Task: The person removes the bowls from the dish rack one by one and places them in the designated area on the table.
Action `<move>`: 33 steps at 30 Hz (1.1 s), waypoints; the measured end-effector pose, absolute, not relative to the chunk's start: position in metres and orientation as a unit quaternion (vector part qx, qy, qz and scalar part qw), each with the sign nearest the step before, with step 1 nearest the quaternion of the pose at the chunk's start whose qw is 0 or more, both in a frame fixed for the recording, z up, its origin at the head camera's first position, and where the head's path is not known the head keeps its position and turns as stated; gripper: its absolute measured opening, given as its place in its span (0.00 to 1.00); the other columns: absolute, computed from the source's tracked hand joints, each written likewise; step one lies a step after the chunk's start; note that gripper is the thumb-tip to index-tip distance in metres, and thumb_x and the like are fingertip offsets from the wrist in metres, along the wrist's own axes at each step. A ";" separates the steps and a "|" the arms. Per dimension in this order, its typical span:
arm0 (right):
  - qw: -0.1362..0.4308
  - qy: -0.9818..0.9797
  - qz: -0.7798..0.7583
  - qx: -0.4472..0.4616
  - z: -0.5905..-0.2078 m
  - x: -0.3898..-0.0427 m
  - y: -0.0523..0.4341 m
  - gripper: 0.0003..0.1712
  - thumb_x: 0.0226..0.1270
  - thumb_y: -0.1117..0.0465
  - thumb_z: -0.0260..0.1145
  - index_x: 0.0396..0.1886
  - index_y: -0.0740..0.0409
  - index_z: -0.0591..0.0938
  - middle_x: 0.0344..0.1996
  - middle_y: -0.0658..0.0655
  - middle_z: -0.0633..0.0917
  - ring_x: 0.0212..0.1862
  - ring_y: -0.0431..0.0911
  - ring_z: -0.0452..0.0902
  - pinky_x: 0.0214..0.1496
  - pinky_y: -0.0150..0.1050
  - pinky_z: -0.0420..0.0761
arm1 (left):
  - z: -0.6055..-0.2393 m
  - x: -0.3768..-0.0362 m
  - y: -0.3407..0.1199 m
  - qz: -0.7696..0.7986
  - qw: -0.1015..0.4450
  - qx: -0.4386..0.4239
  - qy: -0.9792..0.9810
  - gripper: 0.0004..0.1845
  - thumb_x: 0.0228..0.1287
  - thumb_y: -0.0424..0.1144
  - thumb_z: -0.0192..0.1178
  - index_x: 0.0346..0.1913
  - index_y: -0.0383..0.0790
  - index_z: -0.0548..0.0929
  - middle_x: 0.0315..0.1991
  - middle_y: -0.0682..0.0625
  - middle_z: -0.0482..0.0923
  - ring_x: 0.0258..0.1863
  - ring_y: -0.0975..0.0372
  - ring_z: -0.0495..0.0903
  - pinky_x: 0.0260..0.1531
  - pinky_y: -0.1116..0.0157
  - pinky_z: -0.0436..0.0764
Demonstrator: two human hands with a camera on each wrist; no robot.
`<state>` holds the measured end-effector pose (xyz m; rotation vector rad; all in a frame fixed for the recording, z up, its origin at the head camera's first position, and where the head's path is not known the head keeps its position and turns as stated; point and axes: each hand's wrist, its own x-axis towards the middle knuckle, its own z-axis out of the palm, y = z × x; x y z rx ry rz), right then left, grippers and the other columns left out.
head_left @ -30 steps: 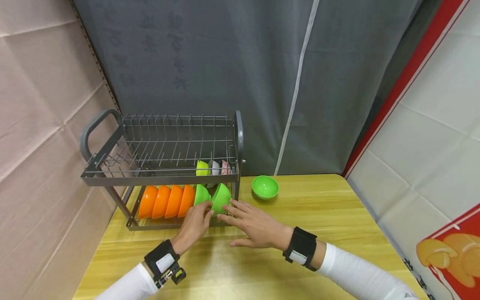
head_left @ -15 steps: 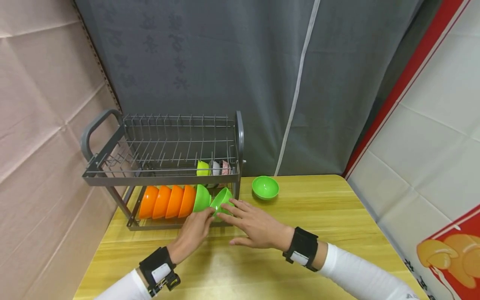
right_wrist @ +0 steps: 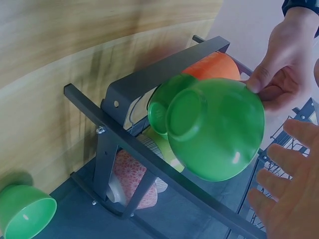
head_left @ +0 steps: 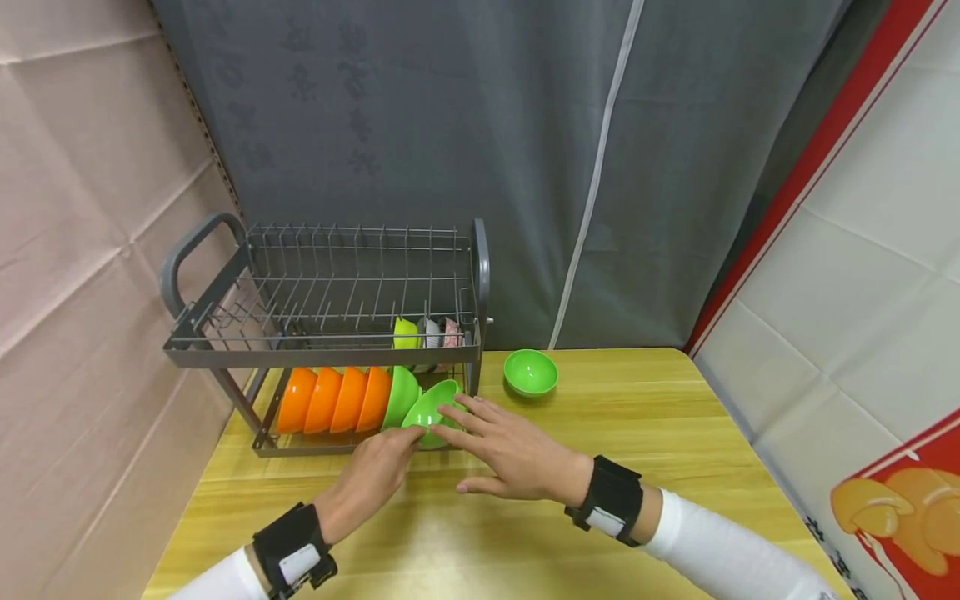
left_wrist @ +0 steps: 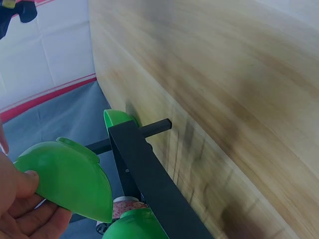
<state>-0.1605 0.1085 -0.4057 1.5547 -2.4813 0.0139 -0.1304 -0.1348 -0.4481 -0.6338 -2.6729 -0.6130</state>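
Pinching the rim of a green bowl (head_left: pixel 429 408), the left hand (head_left: pixel 372 479) holds it at the front of the dish rack (head_left: pixel 322 354), low at the right end of the lower shelf. The fingers (right_wrist: pixel 261 79) are clamped on the near edge of the bowl, thumb on one side. The bowl is tilted, and its foot points away from these fingers, toward the right wrist camera. The right hand (head_left: pixel 510 454) is just beside it; its fingers (head_left: pixel 468 410) are straight and apart, the tips at the right side of the bowl, but I cannot tell if they really touch. Behind the fingers, the lower shelf holds a row of orange bowls (head_left: pixel 330 400) on edge and another green bowl (head_left: pixel 402 392) next to them. A second loose green bowl (head_left: pixel 530 372) stands upright on the tabletop (head_left: pixel 600 467), farther right of the right fingers, well apart. Some small cups (head_left: pixel 427 333) stand behind in the rack.
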 end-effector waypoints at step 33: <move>0.068 -0.830 -0.003 0.554 -0.429 -0.143 0.097 0.43 0.73 0.31 0.53 0.79 0.48 0.62 0.78 0.55 0.66 0.80 0.52 0.58 0.81 0.47 0.63 | -0.454 -0.104 -0.156 -0.057 0.274 -0.435 -0.856 0.20 0.42 0.26 0.74 0.42 0.46 0.86 0.36 0.58 0.85 0.37 0.68 0.83 0.41 0.71 0.85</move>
